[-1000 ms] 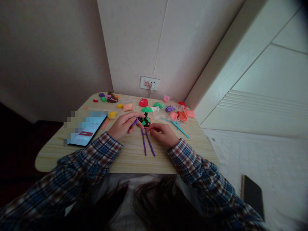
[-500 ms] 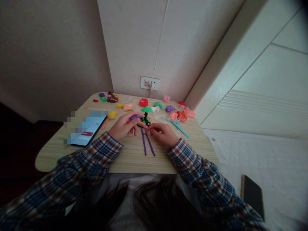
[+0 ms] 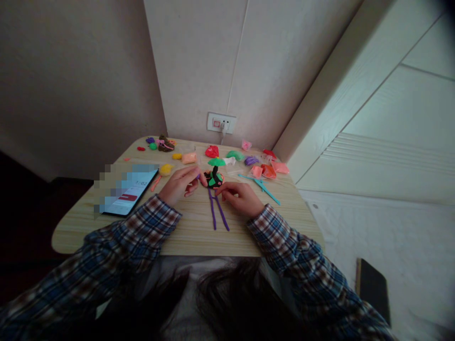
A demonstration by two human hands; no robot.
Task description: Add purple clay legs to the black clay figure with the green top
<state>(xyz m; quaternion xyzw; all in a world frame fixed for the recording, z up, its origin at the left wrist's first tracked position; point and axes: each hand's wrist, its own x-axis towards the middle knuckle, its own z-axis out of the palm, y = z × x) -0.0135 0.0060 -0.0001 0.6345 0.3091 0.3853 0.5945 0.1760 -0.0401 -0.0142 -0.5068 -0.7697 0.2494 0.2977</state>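
My left hand (image 3: 183, 184) is closed, pinching a lump of purple modelling clay (image 3: 198, 176) that its fingers mostly cover. On the table lie two long purple clay strips (image 3: 221, 212), joined near their upper ends by a short purple crosspiece. The curled fingers of my right hand (image 3: 240, 196) are closed at the upper end of the right strip, close to that crosspiece. Just beyond the strips stands a small black and green clay model (image 3: 214, 180) with a green umbrella-shaped top (image 3: 216, 162).
A phone (image 3: 130, 192) lies at the left. Turquoise modelling tools (image 3: 266, 191) rest on the right. Along the back are bagged clay lumps: red (image 3: 212, 151), green (image 3: 235, 155), purple (image 3: 251, 161) and orange (image 3: 269, 171). A yellow lump (image 3: 166, 170) sits beyond my left hand.
My left fingers have shifted the purple clay lump, which showed lengthwise half a second ago and is now mostly covered. The right hand and the strips have barely moved.
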